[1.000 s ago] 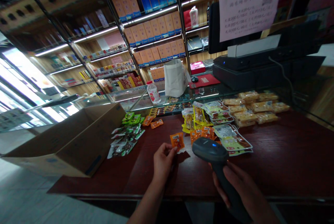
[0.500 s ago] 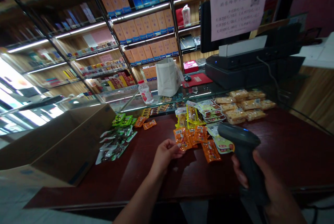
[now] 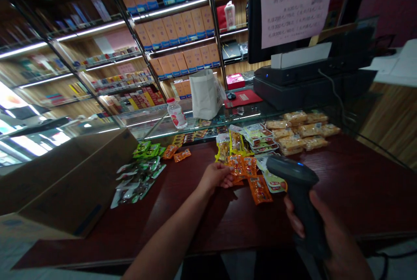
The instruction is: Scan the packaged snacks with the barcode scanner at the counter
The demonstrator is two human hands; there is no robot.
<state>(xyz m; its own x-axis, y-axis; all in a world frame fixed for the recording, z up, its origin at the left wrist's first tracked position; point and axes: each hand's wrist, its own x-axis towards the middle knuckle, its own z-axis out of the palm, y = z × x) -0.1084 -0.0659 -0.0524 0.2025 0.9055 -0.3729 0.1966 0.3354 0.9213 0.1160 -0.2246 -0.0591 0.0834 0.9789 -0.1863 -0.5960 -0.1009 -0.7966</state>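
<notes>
My left hand (image 3: 219, 176) has its thumb and fingers closed at the edge of an orange snack packet (image 3: 237, 165). Other orange packets lie against it, one of them lower down to the right. My right hand (image 3: 325, 223) is wrapped round the grip of a dark barcode scanner (image 3: 293, 170), whose head points left over the packets. Just behind my left hand are yellow-edged snack packets (image 3: 223, 147). Pale green and white packets (image 3: 260, 134) are stacked beside these, and some lie partly under the scanner head.
At left stands an open cardboard box (image 3: 97, 184), with green packets (image 3: 146, 149) and dark-and-white packets (image 3: 140, 180) beside it. Wrapped pastries (image 3: 306, 132) lie at back right. A bottle (image 3: 176, 114), a white bag (image 3: 206, 95) and a cash register screen (image 3: 256, 30) stand behind.
My left hand has moved slightly right and up, in among the orange packets, with the one it pinches. The scanner stays in my right hand. The whole view has shifted a little.
</notes>
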